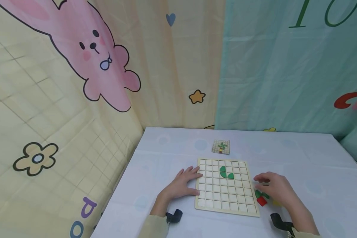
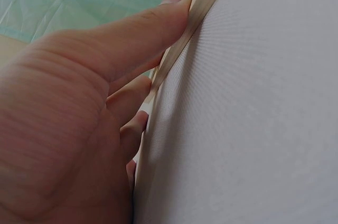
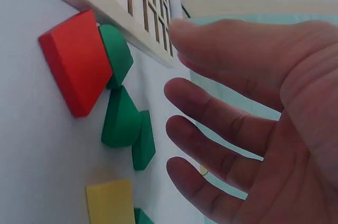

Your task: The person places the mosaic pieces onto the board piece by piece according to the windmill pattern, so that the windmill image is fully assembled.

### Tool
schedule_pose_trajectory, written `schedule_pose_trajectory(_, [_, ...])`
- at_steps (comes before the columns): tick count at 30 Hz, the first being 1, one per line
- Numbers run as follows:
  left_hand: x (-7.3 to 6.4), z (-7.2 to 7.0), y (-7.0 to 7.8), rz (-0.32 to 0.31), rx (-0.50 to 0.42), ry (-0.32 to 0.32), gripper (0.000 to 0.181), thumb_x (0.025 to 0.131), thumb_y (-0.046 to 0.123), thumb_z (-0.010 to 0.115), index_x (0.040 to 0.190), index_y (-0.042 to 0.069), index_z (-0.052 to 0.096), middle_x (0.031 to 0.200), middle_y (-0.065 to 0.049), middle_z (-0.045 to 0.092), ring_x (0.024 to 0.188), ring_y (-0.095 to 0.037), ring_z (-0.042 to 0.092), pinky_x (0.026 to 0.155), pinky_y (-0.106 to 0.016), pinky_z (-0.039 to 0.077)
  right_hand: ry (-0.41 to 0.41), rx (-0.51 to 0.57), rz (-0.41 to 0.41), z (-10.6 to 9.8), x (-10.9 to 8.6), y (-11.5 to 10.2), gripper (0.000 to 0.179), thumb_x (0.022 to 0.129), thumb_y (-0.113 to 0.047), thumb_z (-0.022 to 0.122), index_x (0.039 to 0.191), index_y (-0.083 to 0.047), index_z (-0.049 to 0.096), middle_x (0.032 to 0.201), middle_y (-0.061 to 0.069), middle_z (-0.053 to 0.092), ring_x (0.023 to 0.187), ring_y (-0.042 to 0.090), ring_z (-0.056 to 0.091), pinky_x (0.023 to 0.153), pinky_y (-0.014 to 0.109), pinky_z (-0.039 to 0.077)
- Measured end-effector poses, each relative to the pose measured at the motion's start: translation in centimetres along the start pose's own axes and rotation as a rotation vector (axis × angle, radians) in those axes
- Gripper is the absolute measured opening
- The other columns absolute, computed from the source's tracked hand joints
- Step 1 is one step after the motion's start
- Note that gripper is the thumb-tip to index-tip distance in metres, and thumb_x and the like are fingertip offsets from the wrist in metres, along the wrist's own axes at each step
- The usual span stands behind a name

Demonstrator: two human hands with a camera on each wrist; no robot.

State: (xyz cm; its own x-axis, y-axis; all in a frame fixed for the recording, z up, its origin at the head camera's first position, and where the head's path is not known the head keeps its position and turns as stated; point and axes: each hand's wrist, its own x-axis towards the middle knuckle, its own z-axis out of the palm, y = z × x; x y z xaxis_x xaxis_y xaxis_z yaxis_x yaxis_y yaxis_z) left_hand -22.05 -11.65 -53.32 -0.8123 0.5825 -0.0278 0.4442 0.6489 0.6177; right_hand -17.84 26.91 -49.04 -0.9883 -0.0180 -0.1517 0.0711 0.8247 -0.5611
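A pale wooden grid board [image 1: 220, 198] lies on the table, with several green quarter-circle pieces [image 1: 223, 175] set in its upper middle cells. My left hand [image 1: 179, 185] rests at the board's left edge, fingers spread; in the left wrist view its thumb [image 2: 158, 20] touches the wooden rim. Just right of the board, my right hand [image 1: 276, 188] hovers over loose pieces, holding nothing. Beneath it the right wrist view shows a red block [image 3: 76, 63], several green rounded pieces [image 3: 121, 121] and a yellow block [image 3: 111, 203]. The fingers [image 3: 211, 100] of that hand are loosely bent and apart.
Behind the board lies a small pattern card [image 1: 221, 146] with a printed grid and coloured shapes. The white table [image 1: 166, 145] meets hanging printed curtains [image 1: 178, 66] at the back and left. Black wrist straps [image 1: 174, 216] sit at both wrists.
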Motion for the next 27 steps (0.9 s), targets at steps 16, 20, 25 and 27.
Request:
schedule_pose_trajectory(16, [-0.1,-0.1,0.2,-0.001,0.002,-0.005,0.074,0.084,0.051,0.077,0.149,0.029,0.051,0.164,0.009,0.028,0.153,-0.016,0.012,0.123,-0.048,0.004,-0.043,-0.044,-0.020,0.6,-0.4,1.3,0.040,0.075,-0.025,0.089,0.111,-0.010,0.076,0.103,0.004,0.065,0.095,0.026,0.057,0.085,0.053,0.052])
schedule_pose_trajectory(20, [-0.1,-0.2,0.3,-0.001,-0.003,-0.007,0.074,0.084,0.050,0.077,0.150,0.029,0.051,0.164,0.008,0.028,0.153,-0.016,0.012,0.123,-0.048,0.004,-0.039,-0.072,-0.054,0.6,-0.4,1.5,0.034,0.076,-0.024,0.089,0.107,-0.015,0.078,0.098,0.001,0.063,0.088,0.023,0.055,0.078,0.047,0.052])
schedule_pose_trajectory(25, [-0.1,-0.2,0.3,0.004,-0.003,-0.007,0.074,0.084,0.049,0.077,0.149,0.028,0.051,0.164,0.007,0.028,0.153,-0.017,0.012,0.123,-0.048,0.004,-0.042,-0.096,-0.076,0.6,-0.3,1.7,0.025,0.077,-0.025,0.088,0.100,-0.023,0.079,0.094,0.000,0.060,0.085,0.022,0.053,0.073,0.042,0.049])
schedule_pose_trajectory(27, [-0.1,-0.2,0.4,0.001,-0.001,-0.005,0.073,0.084,0.049,0.077,0.149,0.029,0.051,0.164,0.007,0.028,0.153,-0.017,0.013,0.123,-0.048,0.004,-0.036,-0.097,-0.081,0.6,-0.3,1.7,0.024,0.077,-0.025,0.088,0.100,-0.024,0.079,0.094,0.000,0.060,0.086,0.022,0.053,0.072,0.042,0.049])
